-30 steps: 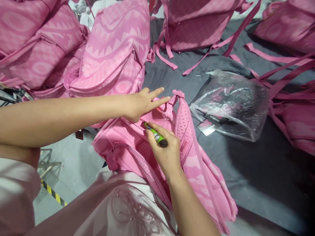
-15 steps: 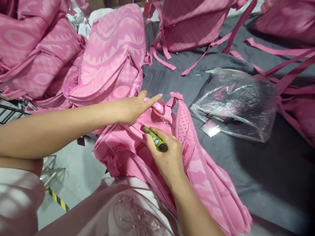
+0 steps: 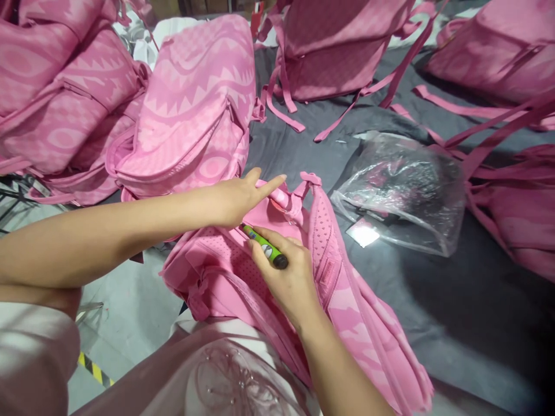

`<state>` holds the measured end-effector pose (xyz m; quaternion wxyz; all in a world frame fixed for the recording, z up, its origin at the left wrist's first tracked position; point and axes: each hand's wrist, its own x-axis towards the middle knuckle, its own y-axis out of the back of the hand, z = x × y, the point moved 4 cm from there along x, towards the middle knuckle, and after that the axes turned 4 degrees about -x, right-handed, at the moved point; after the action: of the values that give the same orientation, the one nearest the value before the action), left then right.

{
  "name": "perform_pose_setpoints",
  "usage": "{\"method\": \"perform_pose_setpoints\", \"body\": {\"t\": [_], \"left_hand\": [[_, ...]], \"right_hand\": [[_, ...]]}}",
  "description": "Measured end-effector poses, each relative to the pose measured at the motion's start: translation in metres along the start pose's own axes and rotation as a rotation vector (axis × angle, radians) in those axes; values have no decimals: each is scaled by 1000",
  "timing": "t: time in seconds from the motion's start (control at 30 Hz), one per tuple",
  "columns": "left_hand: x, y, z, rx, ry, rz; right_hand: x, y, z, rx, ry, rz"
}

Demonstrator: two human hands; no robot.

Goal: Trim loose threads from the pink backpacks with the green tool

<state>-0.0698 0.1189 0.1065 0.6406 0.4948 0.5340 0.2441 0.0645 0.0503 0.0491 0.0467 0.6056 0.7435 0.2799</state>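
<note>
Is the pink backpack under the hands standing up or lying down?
Lying down: the backpack lies on the grey table, mesh back panel facing up.

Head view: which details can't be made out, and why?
- Tip of the green cylindrical tool in the right hand: head view, hidden under the left hand.
- Contents of the clear plastic bag: head view, blurred by glare and creases.
- Small pink label on the pink mesh-backed backpack: head view, too small to read.
- Pink backpack at the right: head view, cut off by the frame edge.
</note>
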Motion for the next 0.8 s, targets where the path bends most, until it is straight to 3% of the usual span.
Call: {"method": "perform_pose_setpoints", "body": {"t": [0.5,0.8], "left_hand": [[1,-2,0,-54,4,-31],[1,-9,-5,-49,-25,44]], "right_hand": [[4,-1,1,61,-89,-47],[4,-4,-2,146,-89,-61]]}}
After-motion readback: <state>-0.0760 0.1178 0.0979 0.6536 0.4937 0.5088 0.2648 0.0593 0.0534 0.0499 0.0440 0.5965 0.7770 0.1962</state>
